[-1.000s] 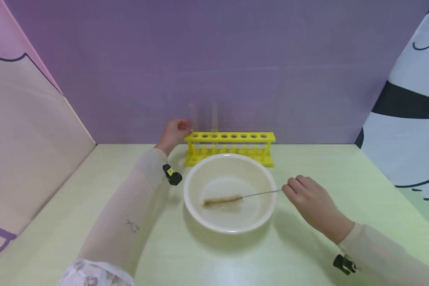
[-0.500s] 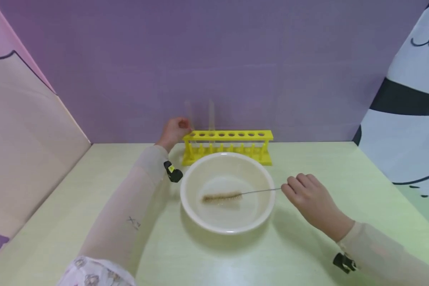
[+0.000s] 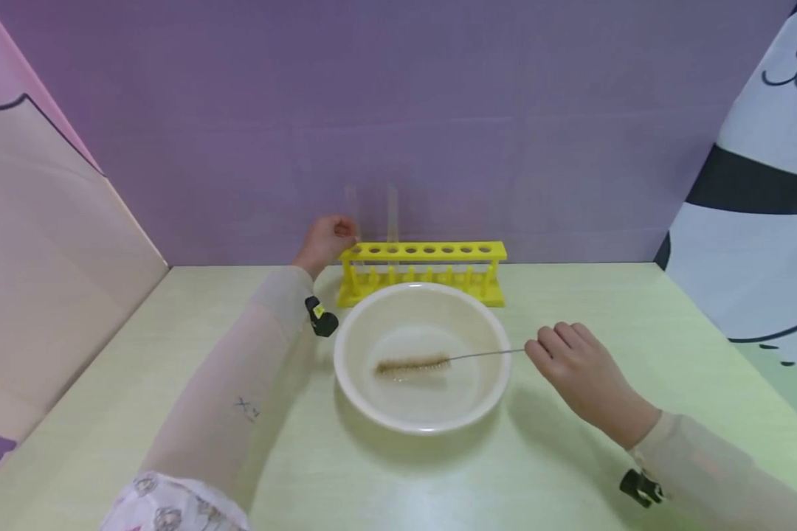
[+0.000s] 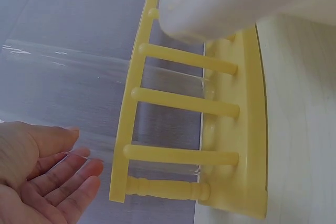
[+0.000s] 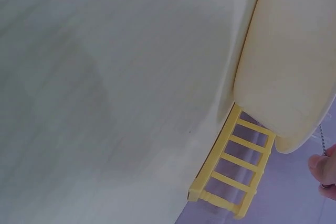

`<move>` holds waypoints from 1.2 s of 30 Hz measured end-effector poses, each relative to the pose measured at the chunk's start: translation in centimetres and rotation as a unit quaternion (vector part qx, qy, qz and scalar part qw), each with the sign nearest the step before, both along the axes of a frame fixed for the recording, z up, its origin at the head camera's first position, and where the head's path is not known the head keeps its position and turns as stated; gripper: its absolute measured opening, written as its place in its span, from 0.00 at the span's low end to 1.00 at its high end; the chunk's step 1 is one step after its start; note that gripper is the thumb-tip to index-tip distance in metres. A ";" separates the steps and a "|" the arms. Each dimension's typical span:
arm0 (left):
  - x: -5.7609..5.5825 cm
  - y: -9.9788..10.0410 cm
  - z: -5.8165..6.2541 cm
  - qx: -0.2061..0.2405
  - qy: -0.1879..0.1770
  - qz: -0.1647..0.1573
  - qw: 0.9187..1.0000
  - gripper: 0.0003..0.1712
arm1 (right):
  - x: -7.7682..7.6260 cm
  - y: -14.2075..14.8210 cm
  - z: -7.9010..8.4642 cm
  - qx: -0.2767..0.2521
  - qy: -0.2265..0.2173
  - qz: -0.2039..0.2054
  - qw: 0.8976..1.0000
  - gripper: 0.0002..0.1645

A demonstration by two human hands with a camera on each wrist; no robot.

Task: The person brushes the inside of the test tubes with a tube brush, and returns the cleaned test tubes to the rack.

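My left hand [image 3: 325, 240] is at the left end of a yellow test tube rack [image 3: 432, 249], its thumb and fingers around a clear test tube [image 4: 102, 142] standing in the end hole. A second clear test tube [image 3: 392, 214] stands upright a little to the right in the rack. My right hand [image 3: 574, 372] grips the thin wire handle [image 3: 481, 355] of a test tube brush between thumb and curled fingers. The tan bristles of the brush [image 3: 412, 364] lie low inside a white basin [image 3: 498, 391]. In the right wrist view, only some fingertips [image 5: 323, 166] and the twisted wire show.
The basin sits directly in front of the rack and hides part of its base. Behind the rack rises a purple backdrop [image 3: 571, 147] at the far edge of the pale table [image 3: 385, 494]. A printed panel [image 3: 764, 258] stands at the right.
The head view has shifted slightly, so the scene sits a little further left and higher. Both hands, the brush and the test tubes keep nearly the same places.
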State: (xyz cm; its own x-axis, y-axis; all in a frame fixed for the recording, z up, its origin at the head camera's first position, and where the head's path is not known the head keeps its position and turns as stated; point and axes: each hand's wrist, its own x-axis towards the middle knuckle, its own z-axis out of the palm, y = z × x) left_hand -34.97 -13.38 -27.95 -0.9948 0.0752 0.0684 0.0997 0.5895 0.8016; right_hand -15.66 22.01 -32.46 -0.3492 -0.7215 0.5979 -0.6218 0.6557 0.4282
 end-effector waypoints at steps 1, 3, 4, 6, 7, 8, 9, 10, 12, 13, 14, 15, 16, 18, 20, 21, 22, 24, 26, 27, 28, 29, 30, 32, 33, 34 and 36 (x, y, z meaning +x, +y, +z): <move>0.0 0.0 0.0 0.000 -0.002 -0.001 1.000 0.13 | 0.0 0.0 0.0 -0.001 0.000 0.001 1.000 0.28; 0.1 -0.1 0.1 0.001 -0.003 -0.002 1.000 0.12 | 0.0 0.0 0.0 -0.002 0.000 0.002 1.000 0.28; 0.1 -0.1 0.2 0.002 -0.003 -0.002 1.000 0.11 | 0.0 0.0 0.0 -0.002 0.000 0.002 1.000 0.28; 0.0 -0.2 0.2 0.006 -0.003 -0.001 1.000 0.11 | 0.0 0.1 0.0 -0.002 -0.001 0.003 1.000 0.28; 0.0 -0.2 0.2 0.009 -0.002 0.000 1.000 0.11 | 0.0 0.1 0.0 -0.002 -0.002 0.003 1.000 0.29; 0.0 -0.2 0.2 0.011 0.000 0.001 1.000 0.11 | 0.0 0.1 0.0 -0.002 -0.003 0.003 1.000 0.29; 0.0 -0.2 0.2 0.014 0.001 0.003 1.000 0.11 | 0.0 0.0 0.0 -0.002 -0.003 0.004 1.000 0.29; 0.1 -0.3 0.2 0.016 0.002 0.005 1.000 0.11 | 0.1 0.0 0.0 -0.001 -0.004 0.003 1.000 0.29; 0.2 -0.3 0.3 0.017 0.006 0.008 1.000 0.11 | 0.1 0.0 0.1 -0.001 -0.007 0.004 1.000 0.29; 0.3 -0.3 0.4 0.019 0.007 0.011 1.000 0.10 | 0.1 0.0 0.1 -0.001 -0.008 0.004 1.000 0.29; 0.4 -0.3 0.5 0.020 0.008 0.012 1.000 0.11 | 0.1 0.0 0.1 -0.002 -0.008 0.005 1.000 0.29; 0.5 -0.3 0.6 0.022 0.009 0.014 1.000 0.11 | 0.0 0.1 0.1 -0.002 -0.008 0.005 1.000 0.29; 0.5 -0.3 0.7 0.024 0.010 0.015 1.000 0.11 | 0.0 0.1 0.1 -0.002 -0.008 0.006 1.000 0.29; 0.6 -0.3 1.0 0.031 0.013 0.018 0.999 0.12 | -0.1 0.2 0.2 -0.004 -0.006 0.008 1.000 0.29; 0.6 -0.4 1.3 0.039 0.014 0.019 0.999 0.14 | -0.1 0.3 0.2 -0.005 -0.006 0.010 1.000 0.28; 0.6 -0.4 1.5 0.043 0.016 0.020 0.999 0.15 | -0.1 0.3 0.2 -0.006 -0.006 0.010 1.000 0.28; 0.6 -0.4 1.6 0.046 0.018 0.021 0.999 0.16 | -0.1 0.4 0.3 -0.006 -0.007 0.009 1.000 0.28; 0.6 -0.4 1.9 0.051 0.024 0.023 0.998 0.16 | 0.0 0.4 0.3 -0.006 -0.009 0.008 1.000 0.29; 0.7 -0.5 2.1 0.054 0.034 0.023 0.998 0.16 | 0.0 0.4 0.3 -0.005 -0.010 0.007 1.000 0.30; 0.8 -0.6 2.2 0.054 0.040 0.024 0.997 0.16 | 0.0 0.4 0.3 -0.005 -0.010 0.008 1.000 0.30; 0.8 -0.6 2.3 0.055 0.046 0.024 0.997 0.16 | 0.0 0.4 0.3 -0.005 -0.010 0.008 1.000 0.30; 0.9 -0.6 2.3 0.055 0.051 0.025 0.997 0.16 | 0.0 0.4 0.3 -0.005 -0.009 0.009 1.000 0.29; 0.9 -0.7 2.4 0.054 0.056 0.025 0.997 0.16 | 0.0 0.4 0.3 -0.007 -0.009 0.011 1.000 0.29; 1.0 -0.7 2.6 0.054 0.065 0.026 0.996 0.17 | 0.0 0.5 0.3 -0.010 -0.010 0.014 1.000 0.28; 1.1 -0.7 2.7 0.055 0.068 0.026 0.996 0.17 | -0.1 0.5 0.3 -0.011 -0.010 0.015 1.000 0.29; 1.1 -0.7 2.8 0.056 0.073 0.025 0.995 0.17 | -0.1 0.6 0.3 -0.013 -0.011 0.016 1.000 0.28; 1.2 -0.6 3.0 0.057 0.080 0.024 0.995 0.17 | -0.1 0.7 0.3 -0.015 -0.012 0.018 1.000 0.28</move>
State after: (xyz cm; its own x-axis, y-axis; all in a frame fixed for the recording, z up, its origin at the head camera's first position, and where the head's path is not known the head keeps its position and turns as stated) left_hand -33.75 -14.02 -24.94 -0.9728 0.0099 0.2316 0.2050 0.5036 0.8393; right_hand -15.80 22.66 -32.20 -0.3375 -0.7153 0.6119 -0.6547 0.6454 0.3934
